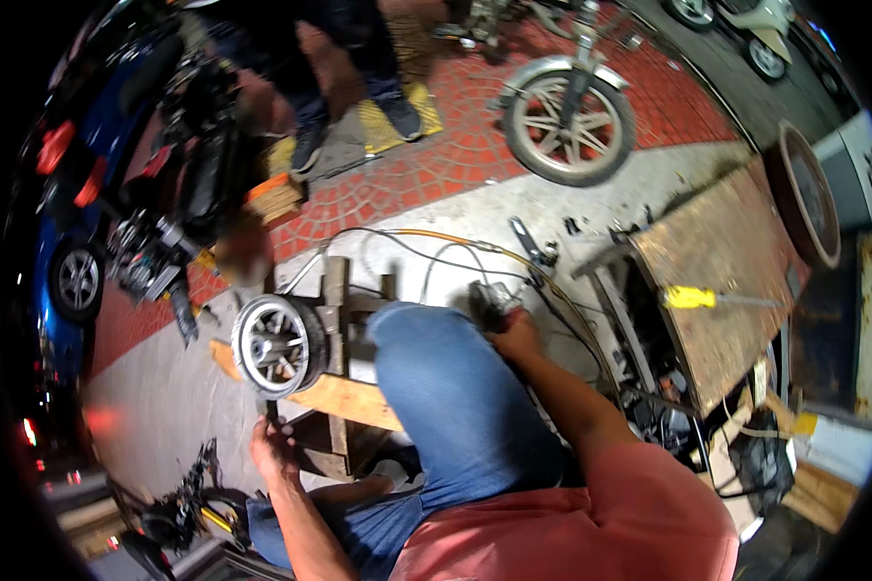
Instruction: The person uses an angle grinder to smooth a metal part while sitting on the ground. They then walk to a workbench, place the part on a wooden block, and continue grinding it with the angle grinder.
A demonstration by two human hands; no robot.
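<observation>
A small spoked wheel rim (262, 347) stands on edge over a wooden plank (354, 401), left of my bent knee. My left hand (273, 447) is just below the rim, its fingers curled at a short dark piece I cannot make out. Beyond my knee, my right hand (516, 336) is closed at a blurred, greyish metal object (497, 298). My knee and the blur hide its kind. An orange-brown hose (446, 236) and dark cables loop over the concrete around it.
A wooden-topped table (717, 261) on the right carries a yellow-handled screwdriver (691, 297). A motorcycle front wheel (570, 126) stands ahead on red paving. A person's legs (310, 87) are at the far left, near motorcycle parts (145, 254). Small tools (533, 242) lie on the concrete.
</observation>
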